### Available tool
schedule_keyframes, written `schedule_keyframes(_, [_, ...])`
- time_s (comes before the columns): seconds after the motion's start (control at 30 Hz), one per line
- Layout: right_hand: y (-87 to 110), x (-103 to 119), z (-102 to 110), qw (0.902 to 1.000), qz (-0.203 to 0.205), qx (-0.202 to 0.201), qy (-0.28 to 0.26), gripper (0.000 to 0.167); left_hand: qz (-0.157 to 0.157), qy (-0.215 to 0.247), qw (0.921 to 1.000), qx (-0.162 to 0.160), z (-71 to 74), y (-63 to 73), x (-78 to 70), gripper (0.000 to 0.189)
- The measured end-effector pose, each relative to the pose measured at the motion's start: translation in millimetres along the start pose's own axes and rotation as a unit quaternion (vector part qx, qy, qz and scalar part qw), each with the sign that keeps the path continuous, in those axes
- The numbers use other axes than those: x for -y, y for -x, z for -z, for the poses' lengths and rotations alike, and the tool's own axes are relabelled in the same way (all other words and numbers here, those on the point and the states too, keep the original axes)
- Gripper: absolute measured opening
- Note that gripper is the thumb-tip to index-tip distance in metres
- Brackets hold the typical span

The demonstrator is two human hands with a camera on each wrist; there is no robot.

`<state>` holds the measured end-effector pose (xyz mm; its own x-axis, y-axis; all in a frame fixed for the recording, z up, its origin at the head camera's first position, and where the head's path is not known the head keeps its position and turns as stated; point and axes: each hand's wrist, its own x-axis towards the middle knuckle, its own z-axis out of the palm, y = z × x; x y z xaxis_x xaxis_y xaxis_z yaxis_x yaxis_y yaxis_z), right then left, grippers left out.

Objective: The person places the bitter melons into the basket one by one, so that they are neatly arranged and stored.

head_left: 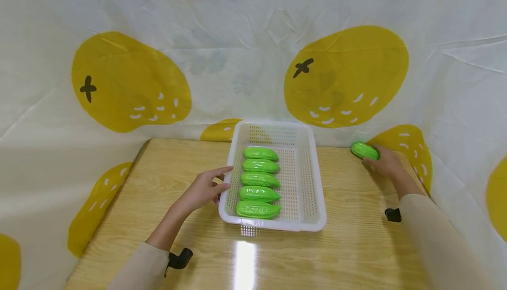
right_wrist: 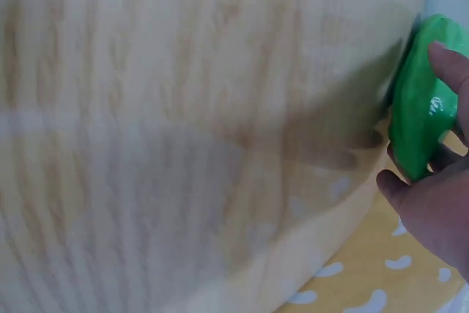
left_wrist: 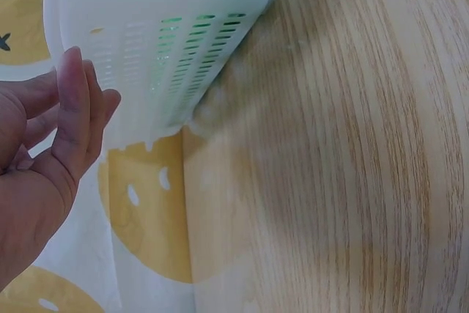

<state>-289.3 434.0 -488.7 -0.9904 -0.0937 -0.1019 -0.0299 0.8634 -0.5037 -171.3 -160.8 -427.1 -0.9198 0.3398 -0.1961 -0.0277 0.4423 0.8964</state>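
Note:
Near the table's back right corner, my right hand (head_left: 385, 163) grips a glossy green ridged gourd (head_left: 365, 150). In the right wrist view, thumb and fingers go round the gourd (right_wrist: 425, 100), close over the table edge. A white plastic basket (head_left: 320, 193) stands mid-table, holding several similar green gourds (head_left: 259, 180) in a column along its left side, pointed ends to the right. At the basket's left rim is my left hand (head_left: 203, 189), its fingertips right at the rim. The left wrist view shows that hand (left_wrist: 55, 137) with fairly straight fingers beside the basket's slotted wall.
The wooden table (head_left: 348, 246) extends around the basket on both sides and in front. A white cloth with yellow fruit shapes (head_left: 253, 61) hangs behind the table and along both sides, close to its edges. Light reflects off the table in front of the basket.

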Motion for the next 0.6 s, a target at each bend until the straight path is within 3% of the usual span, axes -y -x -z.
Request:
schedule_keyframes(0.2, [3.7,0,-4,0.9997,-0.005,-0.023,-0.004,0.07,-0.002,0.002,1.0,0.001,0.3,-0.2,-0.4,0.056])
schedule_keyframes(0.6, [14.8,6,-4,0.9994,-0.027,-0.012,-0.016,0.073,-0.004,-0.003,1.0,0.002,1.2,0.6,-0.4,0.056])
